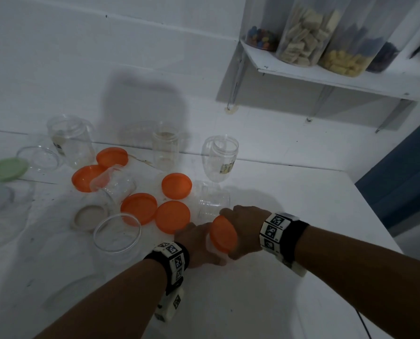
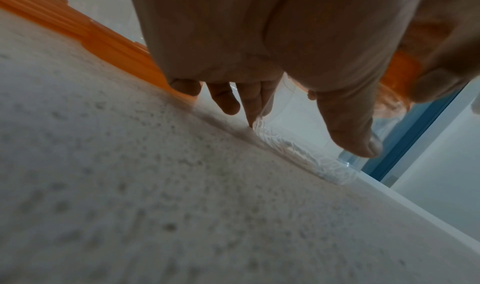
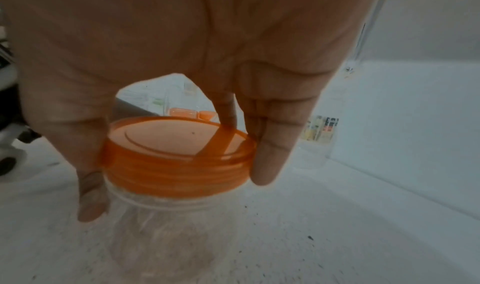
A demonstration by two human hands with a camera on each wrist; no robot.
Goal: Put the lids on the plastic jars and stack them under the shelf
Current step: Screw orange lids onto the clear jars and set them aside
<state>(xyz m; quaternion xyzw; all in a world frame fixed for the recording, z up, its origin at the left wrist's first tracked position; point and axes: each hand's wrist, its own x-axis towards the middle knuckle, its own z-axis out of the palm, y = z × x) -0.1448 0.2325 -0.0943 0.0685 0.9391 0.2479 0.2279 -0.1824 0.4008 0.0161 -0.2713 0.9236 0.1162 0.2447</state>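
the hands hide most of the held jar (image 1: 210,250); shelf containers (image 1: 302,33) cut off at top.

Dim, greyish light throughout (soft shadows on the wall (image 1: 145,99)); wrist views blurred, edges warped.

Lids (image 1: 155,209) lie among open jars (image 1: 165,148) on the table (image 1: 302,241), left of the shelf (image 1: 326,77).

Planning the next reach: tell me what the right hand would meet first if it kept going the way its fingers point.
The right hand points down, thumb and fingers round the orange lid sitting on the clear jar. Going on, it would likely slide down the jar's wall to the white table; depth is hard to judge.
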